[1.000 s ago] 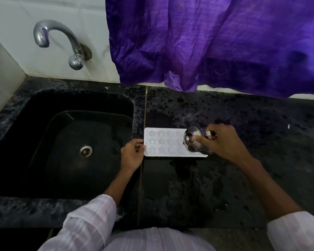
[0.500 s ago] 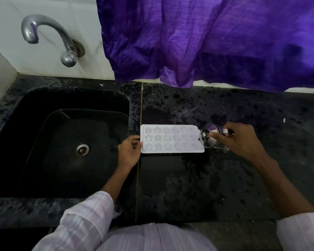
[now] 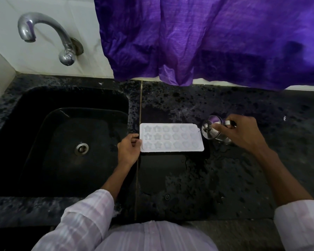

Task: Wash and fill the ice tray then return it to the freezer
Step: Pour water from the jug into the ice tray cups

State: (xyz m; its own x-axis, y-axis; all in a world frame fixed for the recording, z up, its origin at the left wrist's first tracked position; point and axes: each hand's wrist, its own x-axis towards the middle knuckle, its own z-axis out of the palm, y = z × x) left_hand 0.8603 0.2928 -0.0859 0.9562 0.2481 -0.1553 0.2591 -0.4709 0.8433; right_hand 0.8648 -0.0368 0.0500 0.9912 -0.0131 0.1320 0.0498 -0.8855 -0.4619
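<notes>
the wet black bench [image 3: 188,178] carries everything, with the sink [image 3: 71,98] at its 9 o'clock side. the ice tray [image 3: 171,137] lies flat on the bench just past the sink's edge, where it was a second ago. the change is the steel jug [image 3: 213,131]. a second ago it was tipped over the tray's 3 o'clock end, and now it is off the tray, just beside that end and leaning toward it. i take that as pouring finished, so the freezer trip should be next, though i cannot see water in the cups. the tray's long axis runs 9 to 3, cups facing up. the left hand [image 3: 128,151] holds the 9 o'clock short edge with curled fingers. the right hand [image 3: 243,133] grips the jug, forefinger on its lid.
</notes>
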